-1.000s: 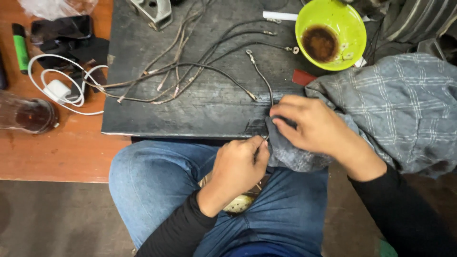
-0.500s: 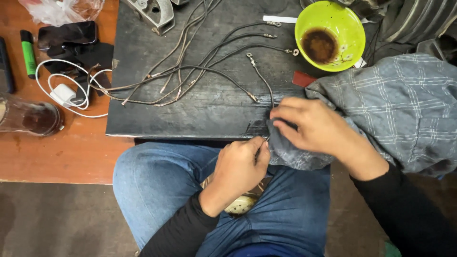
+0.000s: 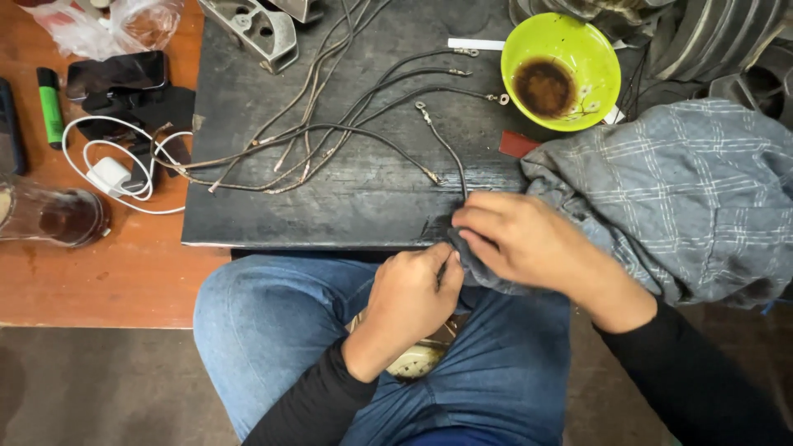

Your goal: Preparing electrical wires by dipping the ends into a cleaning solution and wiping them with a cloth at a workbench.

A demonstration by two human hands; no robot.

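Setting: a dark, scuffed bench [image 3: 363, 206] top seen from above, butted against a reddish wooden surface [image 3: 107, 281] on the left; grey floor below. The person sits at the bench's near edge, knees in blue jeans [image 3: 273, 330], sleeves black.

Item 1. Left hand [image 3: 409, 297]: closed in a loose fist over the lap, just below the bench edge, fingertips pinching the near end of a thin dark cable [image 3: 446, 153].

Item 2. Right hand [image 3: 516, 239]: closed, fingers curled around a fold of grey checked cloth [image 3: 677, 198], gripping it about the same cable. It touches the left hand's fingertips.

Item 3. The cable: runs from between the two hands up across the bench, ending in a small metal ring terminal.

Item 4. The cloth: bulk heaped at the right of the bench, one corner drawn down into the right hand.

Item 5. Bundle of similar cables [image 3: 330, 132]: spread loosely across the bench middle, several with metal end fittings.

Item 6. Green bowl [image 3: 562, 70]: upper right of bench, brown residue inside, near the cloth.

Item 7. Grey metal casting [image 3: 252, 29]: top edge of bench.

Item 8. On the wooden surface: white charger with coiled lead [image 3: 111, 173], dark phone [image 3: 116, 73], green marker [image 3: 51, 106], glass jar [image 3: 54, 215] lying on its side, clear plastic bag [image 3: 124, 21].
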